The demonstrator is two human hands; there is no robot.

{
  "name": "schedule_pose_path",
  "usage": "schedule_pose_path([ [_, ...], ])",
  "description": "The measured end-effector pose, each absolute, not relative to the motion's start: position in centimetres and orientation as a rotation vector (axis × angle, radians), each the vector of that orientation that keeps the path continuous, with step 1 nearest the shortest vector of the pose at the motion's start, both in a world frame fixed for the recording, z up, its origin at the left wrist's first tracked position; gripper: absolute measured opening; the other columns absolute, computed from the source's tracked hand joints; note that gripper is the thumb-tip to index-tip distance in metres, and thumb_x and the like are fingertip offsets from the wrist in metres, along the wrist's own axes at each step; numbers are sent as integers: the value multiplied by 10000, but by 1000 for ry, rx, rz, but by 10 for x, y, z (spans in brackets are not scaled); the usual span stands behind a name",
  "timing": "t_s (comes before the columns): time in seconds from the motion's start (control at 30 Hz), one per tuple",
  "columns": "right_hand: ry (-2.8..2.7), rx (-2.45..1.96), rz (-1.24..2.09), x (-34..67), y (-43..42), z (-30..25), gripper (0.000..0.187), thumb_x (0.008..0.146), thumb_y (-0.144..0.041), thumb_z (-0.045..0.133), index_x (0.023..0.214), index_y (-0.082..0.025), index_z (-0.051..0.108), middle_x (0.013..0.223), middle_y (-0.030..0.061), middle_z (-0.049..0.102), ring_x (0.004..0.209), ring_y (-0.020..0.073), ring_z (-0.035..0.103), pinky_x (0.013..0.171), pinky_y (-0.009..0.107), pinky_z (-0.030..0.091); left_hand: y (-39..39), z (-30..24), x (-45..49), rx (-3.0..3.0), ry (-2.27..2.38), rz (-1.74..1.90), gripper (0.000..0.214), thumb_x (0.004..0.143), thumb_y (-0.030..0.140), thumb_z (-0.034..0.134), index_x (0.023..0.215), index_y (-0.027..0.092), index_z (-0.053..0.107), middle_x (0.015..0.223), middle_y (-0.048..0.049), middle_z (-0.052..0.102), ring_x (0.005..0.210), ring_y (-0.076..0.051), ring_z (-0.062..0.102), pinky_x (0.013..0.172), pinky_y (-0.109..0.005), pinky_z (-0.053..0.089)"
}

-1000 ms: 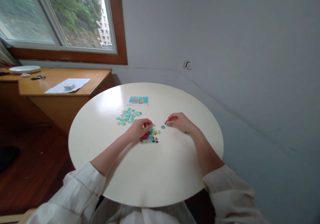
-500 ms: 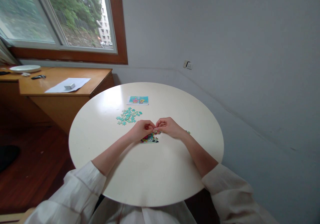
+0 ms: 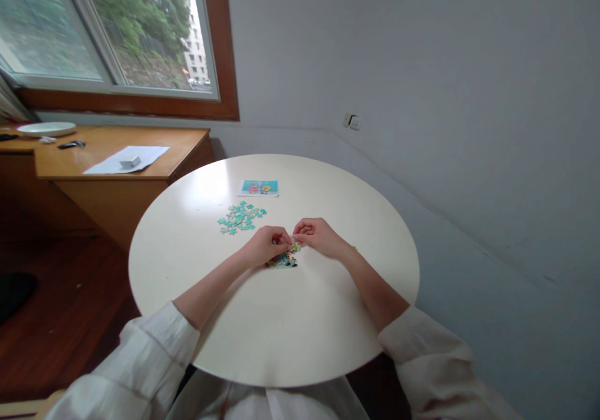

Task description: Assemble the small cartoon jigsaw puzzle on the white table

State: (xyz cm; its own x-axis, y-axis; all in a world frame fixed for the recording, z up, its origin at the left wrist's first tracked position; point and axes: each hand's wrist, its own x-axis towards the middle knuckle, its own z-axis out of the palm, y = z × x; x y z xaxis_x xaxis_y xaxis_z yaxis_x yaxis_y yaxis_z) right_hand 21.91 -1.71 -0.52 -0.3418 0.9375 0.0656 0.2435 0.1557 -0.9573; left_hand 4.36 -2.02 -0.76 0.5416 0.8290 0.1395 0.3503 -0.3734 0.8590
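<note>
A partly joined jigsaw puzzle point(image 3: 282, 260) lies on the round white table point(image 3: 281, 326), its left part hidden under my left hand point(image 3: 269, 244). That hand is closed, thumb and fingers pinching a small yellowish puzzle piece point(image 3: 295, 247) at the puzzle's upper edge. Just right of it, my right hand point(image 3: 316, 234) is curled with thumb and forefinger together; whatever lies between those fingertips is too small to make out. Behind my left hand is a loose pile of teal puzzle pieces point(image 3: 240, 217). Farther back rests a picture card point(image 3: 259, 187) with pink and yellow cartoon figures.
A bit of another puzzle piece point(image 3: 355, 248) peeks out beyond my right wrist. To the left stands a wooden desk point(image 3: 187, 139) holding a paper sheet point(image 3: 152, 155), a small white box point(image 3: 130, 162) and a white plate point(image 3: 47, 129). Walls close off the back and right.
My right fingertips have drawn slightly up and away from my left fingertips, opening a small gap. More of the yellowish piece shows between the hands. The pile and card stay put.
</note>
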Motion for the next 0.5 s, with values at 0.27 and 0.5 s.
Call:
schedule_pose_path([
  [0.27,-1747,-1147,1193,219,-16,-6,173,600,-277,634,668,-137,559,552,-25,548,527,78,495,531,216,397,-22,-13,47,1914,1025,687,122,652,237,576,609,125,601,588,-8,632,501,-86,490,479,-187,366],
  [0.5,-1772,-1143,1187,220,-15,-9,150,612,-250,622,673,-129,558,555,-27,533,523,71,482,529,211,387,-26,-7,51,1823,1073,666,105,631,208,602,584,115,609,586,-19,644,489,-85,501,471,-184,367],
])
